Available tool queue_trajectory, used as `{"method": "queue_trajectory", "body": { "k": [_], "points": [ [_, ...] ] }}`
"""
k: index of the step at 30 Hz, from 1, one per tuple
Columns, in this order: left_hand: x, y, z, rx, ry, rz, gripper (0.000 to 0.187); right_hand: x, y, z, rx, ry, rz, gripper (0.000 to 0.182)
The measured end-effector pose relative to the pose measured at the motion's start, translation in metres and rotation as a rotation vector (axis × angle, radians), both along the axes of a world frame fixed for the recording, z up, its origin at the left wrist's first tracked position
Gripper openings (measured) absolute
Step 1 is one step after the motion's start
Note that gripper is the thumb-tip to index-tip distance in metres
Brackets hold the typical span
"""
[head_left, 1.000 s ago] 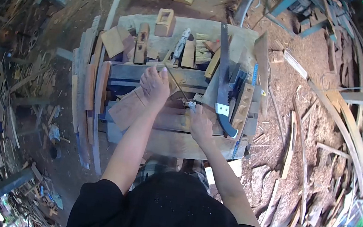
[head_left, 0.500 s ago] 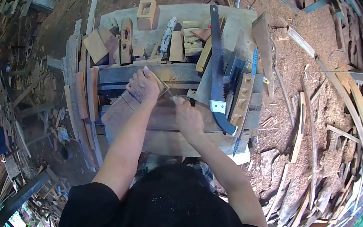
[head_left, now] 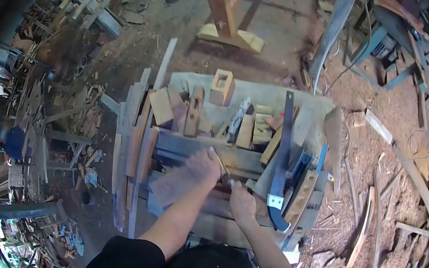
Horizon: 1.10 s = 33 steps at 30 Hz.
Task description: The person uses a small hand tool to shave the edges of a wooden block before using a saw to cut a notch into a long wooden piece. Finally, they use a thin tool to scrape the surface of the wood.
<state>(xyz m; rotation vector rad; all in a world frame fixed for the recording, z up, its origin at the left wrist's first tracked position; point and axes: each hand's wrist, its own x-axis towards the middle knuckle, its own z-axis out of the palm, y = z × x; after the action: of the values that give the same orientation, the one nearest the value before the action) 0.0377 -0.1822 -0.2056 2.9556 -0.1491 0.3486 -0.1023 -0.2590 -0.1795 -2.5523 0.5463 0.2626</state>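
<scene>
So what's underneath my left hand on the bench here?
A flat wooden board runs in under your left hand; its lower-left part is visible. Whatever lies directly beneath the hand itself is covered, so I can't tell.

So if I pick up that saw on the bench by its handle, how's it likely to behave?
The saw may flex a little, since its blade looks long and thin. The curved handle should give a fairly secure grip. It seems unlikely to roll, as the blade lies broad side up across the bench.
</scene>
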Motion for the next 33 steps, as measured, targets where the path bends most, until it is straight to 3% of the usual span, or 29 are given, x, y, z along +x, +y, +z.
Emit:
{"method": "queue_trajectory", "body": {
  "k": [1,4,6,8,9,11,16,19,25,28,33],
  "points": [
    [0.001,0.000,0.004,0.005,0.173,0.035,0.034,-0.012,-0.007,0.009,0.053,-0.014,-0.009,0.011],
    [0.002,0.000,0.002,-0.004,0.169,0.042,0.034,-0.036,-0.011,0.027,0.021,0.166,0.029,0.012],
    [0.002,0.002,-0.003,-0.010,0.179,0.056,0.034,-0.013,-0.004,0.022,0.040,0.110,0.002,0.010],
    [0.003,0.001,-0.002,-0.034,-0.080,-0.012,0.029,0.021,0.004,0.000,-0.038,-0.004,-0.009,0.008],
    [0.004,0.000,0.000,-0.040,-0.090,-0.012,0.029,0.024,0.007,-0.002,-0.039,-0.030,0.001,0.008],
    [0.001,0.000,0.005,-0.011,0.175,0.059,0.035,0.002,0.000,0.009,-0.012,0.021,-0.007,0.008],
    [0.002,0.001,0.002,-0.021,0.178,0.071,0.035,-0.012,-0.001,0.012,-0.007,0.127,0.004,0.007],
    [0.001,-0.001,-0.001,-0.027,0.131,0.080,0.034,0.025,0.004,-0.018,-0.037,0.006,0.031,0.009],
    [0.003,0.000,-0.002,-0.007,0.162,0.095,0.034,-0.012,0.000,0.019,-0.008,0.158,-0.004,0.010],
    [-0.001,0.000,0.000,0.001,0.171,0.094,0.034,0.020,0.003,-0.014,-0.034,0.024,0.018,0.014],
    [0.002,0.003,-0.003,-0.022,0.133,0.079,0.034,-0.004,0.003,0.003,-0.013,0.069,0.007,0.016]
  ]
}}
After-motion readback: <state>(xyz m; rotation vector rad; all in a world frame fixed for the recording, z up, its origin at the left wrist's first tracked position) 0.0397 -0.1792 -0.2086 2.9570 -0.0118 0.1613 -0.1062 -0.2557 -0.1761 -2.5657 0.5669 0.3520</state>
